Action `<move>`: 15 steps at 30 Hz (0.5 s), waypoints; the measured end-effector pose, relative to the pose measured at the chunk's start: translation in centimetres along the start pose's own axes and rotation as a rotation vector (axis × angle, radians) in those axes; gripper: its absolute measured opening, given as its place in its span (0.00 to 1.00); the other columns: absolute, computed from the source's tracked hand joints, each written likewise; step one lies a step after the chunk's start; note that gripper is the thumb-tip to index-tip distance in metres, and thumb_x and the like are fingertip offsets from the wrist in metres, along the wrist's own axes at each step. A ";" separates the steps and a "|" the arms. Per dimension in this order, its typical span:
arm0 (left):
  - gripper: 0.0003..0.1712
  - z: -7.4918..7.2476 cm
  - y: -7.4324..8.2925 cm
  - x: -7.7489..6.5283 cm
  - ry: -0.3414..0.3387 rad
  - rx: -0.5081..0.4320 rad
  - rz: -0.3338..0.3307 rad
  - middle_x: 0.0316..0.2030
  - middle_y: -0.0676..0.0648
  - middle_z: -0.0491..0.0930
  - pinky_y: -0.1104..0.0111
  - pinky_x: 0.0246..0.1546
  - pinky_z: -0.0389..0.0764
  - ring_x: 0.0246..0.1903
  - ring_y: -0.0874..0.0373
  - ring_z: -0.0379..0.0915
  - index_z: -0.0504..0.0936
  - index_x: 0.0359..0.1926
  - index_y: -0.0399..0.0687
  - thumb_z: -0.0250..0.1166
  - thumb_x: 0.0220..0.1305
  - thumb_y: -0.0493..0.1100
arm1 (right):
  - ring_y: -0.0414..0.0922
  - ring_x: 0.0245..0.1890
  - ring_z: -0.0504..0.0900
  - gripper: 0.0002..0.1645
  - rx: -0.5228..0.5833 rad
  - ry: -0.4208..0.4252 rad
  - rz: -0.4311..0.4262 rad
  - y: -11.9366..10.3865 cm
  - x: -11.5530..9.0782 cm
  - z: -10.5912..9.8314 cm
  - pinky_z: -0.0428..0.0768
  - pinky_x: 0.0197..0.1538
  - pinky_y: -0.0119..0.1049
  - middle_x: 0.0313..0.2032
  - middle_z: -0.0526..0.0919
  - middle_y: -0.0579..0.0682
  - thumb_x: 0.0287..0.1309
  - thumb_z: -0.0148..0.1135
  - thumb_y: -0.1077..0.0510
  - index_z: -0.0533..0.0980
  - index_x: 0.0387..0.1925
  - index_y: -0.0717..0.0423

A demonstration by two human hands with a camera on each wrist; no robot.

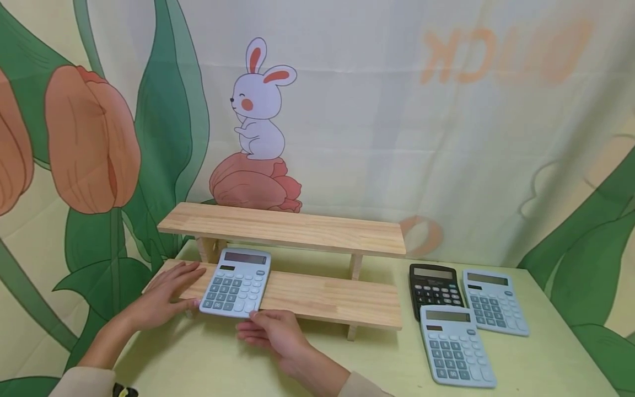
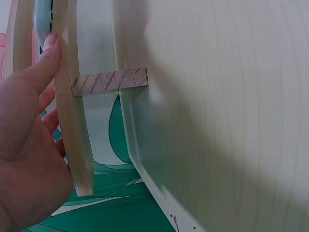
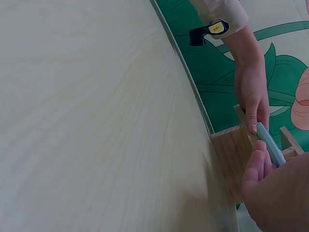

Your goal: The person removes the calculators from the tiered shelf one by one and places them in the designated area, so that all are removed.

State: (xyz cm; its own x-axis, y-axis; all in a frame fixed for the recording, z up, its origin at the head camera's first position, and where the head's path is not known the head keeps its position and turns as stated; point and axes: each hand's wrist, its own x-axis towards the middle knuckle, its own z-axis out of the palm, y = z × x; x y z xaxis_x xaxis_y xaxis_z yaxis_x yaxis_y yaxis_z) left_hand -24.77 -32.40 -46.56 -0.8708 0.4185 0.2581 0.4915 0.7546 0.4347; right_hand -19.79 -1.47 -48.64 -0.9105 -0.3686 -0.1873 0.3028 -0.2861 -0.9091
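A light blue calculator [image 1: 237,281] lies tilted on the lower tier [image 1: 332,298] of a two-tier wooden stand, toward its left end. My right hand [image 1: 283,332] pinches its lower right corner, thumb on top and fingers beneath the front edge. Spread over the left end of the tier, my left hand [image 1: 161,292] rests with fairly straight fingers, and its thumb touches the calculator's lower left corner. In the left wrist view that thumb meets the edge of the calculator [image 2: 42,21]. Both hands flank the thin calculator [image 3: 271,145] in the right wrist view.
The stand's upper tier [image 1: 283,226] overhangs behind the calculator. On the table's right side lie a black calculator [image 1: 432,281] and two light blue ones, the front light blue calculator [image 1: 456,347] overlapping the black one. A printed curtain [image 1: 357,121] hangs behind.
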 end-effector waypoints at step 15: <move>0.42 0.0 0.2 0.1 -0.013 -0.006 -0.024 0.77 0.30 0.61 0.28 0.67 0.51 0.76 0.22 0.48 0.70 0.76 0.38 0.72 0.70 0.54 | 0.53 0.41 0.93 0.18 -0.096 -0.040 -0.010 -0.6 -3.1 -3.9 0.89 0.46 0.40 0.41 0.90 0.65 0.74 0.63 0.59 0.83 0.49 0.75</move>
State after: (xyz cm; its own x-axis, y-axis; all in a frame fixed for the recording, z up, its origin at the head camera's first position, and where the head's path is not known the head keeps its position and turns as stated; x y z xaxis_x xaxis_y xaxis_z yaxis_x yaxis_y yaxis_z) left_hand -24.75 -32.24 -46.48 -0.8823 0.4069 0.2367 0.4707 0.7612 0.4461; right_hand -18.24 3.34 -48.94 -0.9007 -0.4022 -0.1645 0.2636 -0.2048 -0.9426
